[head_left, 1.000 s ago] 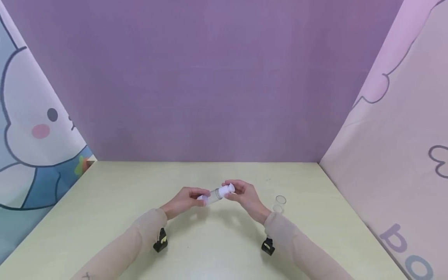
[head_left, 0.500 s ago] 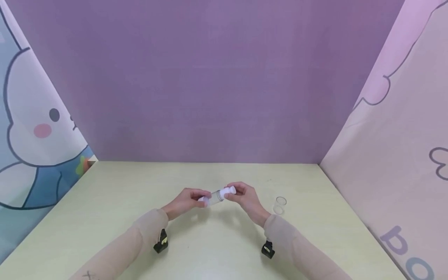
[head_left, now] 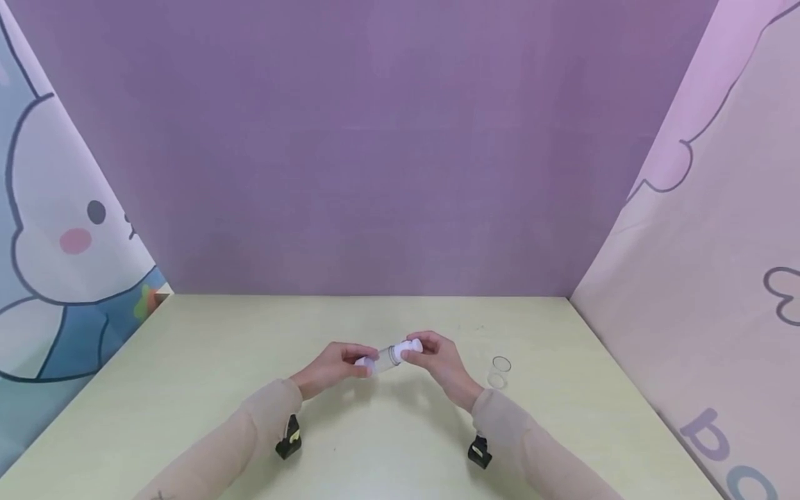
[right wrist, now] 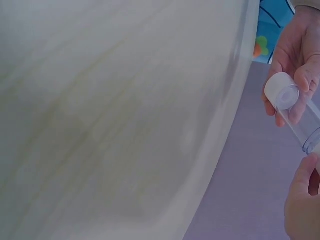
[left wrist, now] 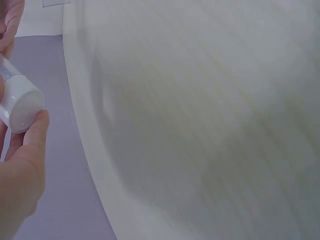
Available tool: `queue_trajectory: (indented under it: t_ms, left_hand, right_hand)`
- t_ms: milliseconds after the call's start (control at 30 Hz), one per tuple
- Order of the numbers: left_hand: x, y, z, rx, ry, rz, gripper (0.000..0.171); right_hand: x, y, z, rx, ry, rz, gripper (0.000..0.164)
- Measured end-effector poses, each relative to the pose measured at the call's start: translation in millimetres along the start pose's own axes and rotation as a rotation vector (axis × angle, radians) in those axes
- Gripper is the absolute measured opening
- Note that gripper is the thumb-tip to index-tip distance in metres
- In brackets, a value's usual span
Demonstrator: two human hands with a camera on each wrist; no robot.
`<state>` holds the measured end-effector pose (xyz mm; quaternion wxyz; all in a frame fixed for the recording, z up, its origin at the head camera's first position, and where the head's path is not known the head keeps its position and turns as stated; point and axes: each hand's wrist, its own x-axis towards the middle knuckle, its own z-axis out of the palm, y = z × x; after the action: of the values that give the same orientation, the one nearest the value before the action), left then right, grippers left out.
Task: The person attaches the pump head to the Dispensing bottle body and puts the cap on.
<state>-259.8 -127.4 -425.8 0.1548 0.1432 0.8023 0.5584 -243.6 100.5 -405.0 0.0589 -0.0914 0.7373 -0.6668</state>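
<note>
A clear cylindrical bottle with a white base and a white top is held tilted above the table, its right end higher. It looks like a pump bottle, though the top is partly covered by fingers. My left hand grips the white base between thumb and fingers. At the other end, my right hand pinches the white top. Through the transparent wall in the right wrist view, the inside of the base shows. A clear cap-like cylinder stands on the table, right of my right hand.
The pale table runs back to a purple panel. Printed side panels rise at the left and the right. A black wrist device hangs under the left sleeve, another under the right.
Both hands keep their hold on the bottle. The white top looks slightly turned in the right fingers. The head view has tilted up a little, so everything sits lower in it.
</note>
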Motion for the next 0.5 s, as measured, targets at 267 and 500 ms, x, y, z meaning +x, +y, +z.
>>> queue_trajectory:
  t_ms: [267, 500]
  left_hand:
    - [1.2, 1.2, 1.9, 0.005, 0.018, -0.006, 0.037]
    - [1.4, -2.3, 1.9, 0.006, 0.003, -0.012, 0.037]
  right_hand:
    - [2.3, 0.3, -1.3, 0.007, -0.004, -0.017, 0.039]
    - [-1.1, 0.4, -2.2, 0.053, -0.074, -0.101, 0.048]
